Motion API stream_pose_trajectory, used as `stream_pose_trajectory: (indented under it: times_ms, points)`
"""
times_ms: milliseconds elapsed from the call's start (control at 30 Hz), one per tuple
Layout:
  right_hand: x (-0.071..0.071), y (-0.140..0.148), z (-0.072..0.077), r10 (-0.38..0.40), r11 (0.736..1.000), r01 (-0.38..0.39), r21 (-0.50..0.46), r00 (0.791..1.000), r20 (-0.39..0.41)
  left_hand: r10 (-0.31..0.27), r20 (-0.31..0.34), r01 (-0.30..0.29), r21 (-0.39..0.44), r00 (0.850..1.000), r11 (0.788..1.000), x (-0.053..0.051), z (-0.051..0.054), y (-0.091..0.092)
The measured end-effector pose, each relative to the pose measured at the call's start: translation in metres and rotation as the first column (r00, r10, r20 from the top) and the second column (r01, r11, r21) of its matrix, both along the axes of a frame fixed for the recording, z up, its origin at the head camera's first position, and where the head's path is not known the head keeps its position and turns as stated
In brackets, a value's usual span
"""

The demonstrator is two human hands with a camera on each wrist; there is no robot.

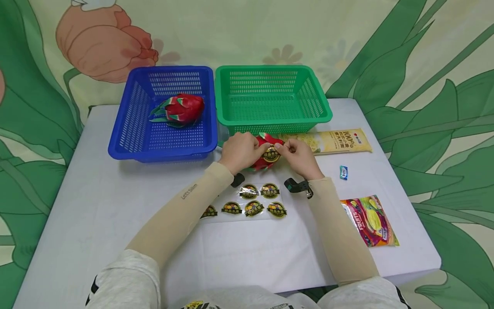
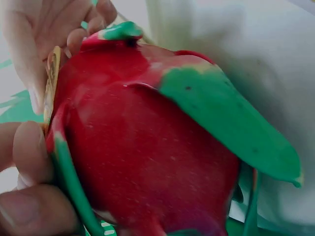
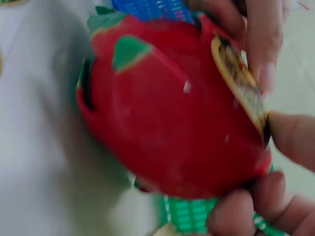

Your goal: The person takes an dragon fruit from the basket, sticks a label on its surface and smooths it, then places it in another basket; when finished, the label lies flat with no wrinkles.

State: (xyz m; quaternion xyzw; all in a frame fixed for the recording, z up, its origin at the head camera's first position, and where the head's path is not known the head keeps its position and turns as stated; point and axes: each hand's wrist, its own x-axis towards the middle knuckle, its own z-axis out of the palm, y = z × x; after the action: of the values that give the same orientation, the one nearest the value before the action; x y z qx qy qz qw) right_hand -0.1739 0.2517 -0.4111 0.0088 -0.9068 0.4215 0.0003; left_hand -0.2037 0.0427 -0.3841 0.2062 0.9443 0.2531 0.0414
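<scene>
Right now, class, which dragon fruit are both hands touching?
The stickered dragon fruit, in front of the green basket; the other dragon fruit lies inside the blue basket, untouched.

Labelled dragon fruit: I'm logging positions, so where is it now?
In the head view, the dragon fruit is just right of centre, between the left hand and the right hand, in front of the green basket.

The slotted basket (image 1: 270,127) was bright green. Left of that green basket, the blue basket (image 1: 164,153) had a similar perforated pattern, and the dragon fruit inside (image 1: 187,108) was red with green tips. In front of the green basket, the nearer dragon fruit (image 2: 142,147) was red and green, its sticker (image 1: 271,153) black and gold. Right of its front, the small wrapper (image 1: 343,172) looked teal-blue, as far as its size allowed. Behind it, the cream backdrop (image 1: 216,30) carried green leaves.
</scene>
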Motion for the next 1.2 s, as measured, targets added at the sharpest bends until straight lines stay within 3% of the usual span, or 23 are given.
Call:
stream_pose_trajectory:
  times_ms: [233,533,767,967,1200]
  points:
    - [0.001,0.012,-0.005,0.114,0.993,-0.114,0.004,0.993,-0.034,-0.025,-0.057,0.022,-0.051,0.998,0.998,0.005,0.0,-0.001]
    - [0.001,0.015,-0.004,0.152,0.987,-0.148,0.06,0.985,-0.084,-0.045,-0.1,0.031,-0.138,0.994,0.99,0.004,-0.003,-0.001]
    - [0.001,0.014,-0.005,0.137,0.991,-0.135,0.024,0.984,-0.115,-0.06,-0.058,0.053,-0.11,0.997,0.992,0.002,-0.002,-0.002]
    - [-0.001,0.017,-0.004,0.131,0.991,-0.134,-0.031,0.988,-0.084,-0.132,-0.008,0.131,-0.044,0.991,0.99,-0.003,-0.002,-0.008]
    - [-0.004,0.018,-0.006,0.116,0.99,-0.121,-0.074,0.991,-0.066,-0.18,-0.013,0.18,0.007,0.984,0.984,-0.005,-0.001,-0.012]
